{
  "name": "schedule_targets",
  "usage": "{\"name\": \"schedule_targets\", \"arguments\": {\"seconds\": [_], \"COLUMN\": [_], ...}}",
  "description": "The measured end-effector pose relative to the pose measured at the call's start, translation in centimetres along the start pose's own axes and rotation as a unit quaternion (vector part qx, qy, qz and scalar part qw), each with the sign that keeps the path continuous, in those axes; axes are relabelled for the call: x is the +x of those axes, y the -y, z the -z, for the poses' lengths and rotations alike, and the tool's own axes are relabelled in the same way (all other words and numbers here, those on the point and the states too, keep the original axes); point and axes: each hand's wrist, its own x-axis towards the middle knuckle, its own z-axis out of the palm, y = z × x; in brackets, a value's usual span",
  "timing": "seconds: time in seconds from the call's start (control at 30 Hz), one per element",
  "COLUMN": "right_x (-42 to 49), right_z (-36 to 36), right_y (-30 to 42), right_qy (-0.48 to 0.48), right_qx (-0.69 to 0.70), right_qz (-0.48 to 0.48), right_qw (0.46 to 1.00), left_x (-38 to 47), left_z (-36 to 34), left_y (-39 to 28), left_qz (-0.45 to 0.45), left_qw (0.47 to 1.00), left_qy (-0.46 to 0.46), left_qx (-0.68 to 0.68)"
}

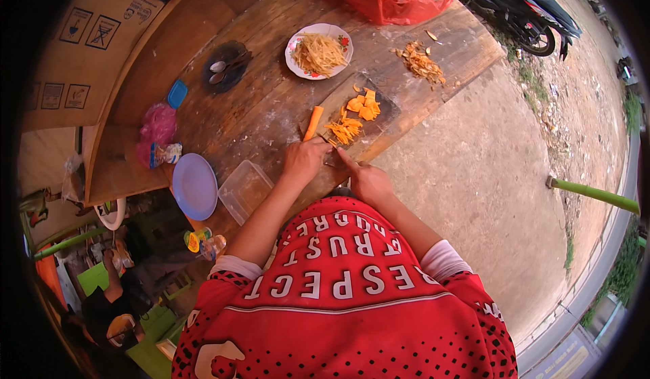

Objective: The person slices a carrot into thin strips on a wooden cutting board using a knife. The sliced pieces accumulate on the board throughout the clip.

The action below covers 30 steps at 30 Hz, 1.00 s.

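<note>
My left hand (303, 159) has its fingertips pressed on small carrot pieces (332, 143) at the near edge of a wooden cutting board (382, 117). From the right, my right hand (372, 180) grips a knife, index finger stretched along it; the handle is hidden and little of the blade shows. Carrot strips (345, 129) are heaped on the board just beyond my fingers, with flat carrot slices (366, 105) behind them. A long piece of peeled carrot (314, 123) lies at the board's left edge, beyond my left hand.
A floral plate (290, 63) holds pale shredded strips. Peelings (422, 65) and a red plastic bag (378, 3) lie farther right. A clear plastic container (245, 186), purple plate (195, 187) and dark dish with spoons (226, 79) are left. A person (109, 303) is at lower left.
</note>
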Motion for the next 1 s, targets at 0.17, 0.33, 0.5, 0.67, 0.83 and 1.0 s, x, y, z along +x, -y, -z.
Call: {"name": "schedule_targets", "arguments": {"seconds": [0.17, 0.33, 0.5, 0.67, 0.83, 1.0], "right_x": [0.4, -0.1, 0.4, 0.4, 0.1, 0.0], "right_z": [-0.2, -0.9, -0.6, -0.1, -0.8, -0.1], "right_y": [0.0, -0.4, -0.1, 0.3, -0.6, -0.2], "right_qy": [0.002, -0.01, -0.015, 0.015, -0.015, 0.022], "right_qx": [-0.005, 0.004, 0.002, 0.016, 0.022, 0.007], "right_qz": [0.001, 0.003, 0.012, -0.008, 0.02, -0.008], "right_qw": [1.0, 1.0, 1.0, 1.0, 0.999, 1.0], "left_x": [-0.1, -0.1, -0.3, -0.3, -0.5, -0.5], "left_z": [-0.1, 0.0, -0.4, -0.3, -0.6, -0.5], "left_y": [0.1, 0.0, 0.4, 0.6, 0.3, 0.2], "left_qz": [-0.008, -0.01, -0.017, -0.016, -0.002, -0.008], "left_qw": [1.0, 1.0, 1.0, 1.0, 1.0, 0.999], "left_qy": [-0.006, -0.003, -0.022, -0.016, -0.017, -0.028], "left_qx": [-0.004, 0.011, -0.008, 0.001, -0.011, -0.015]}}
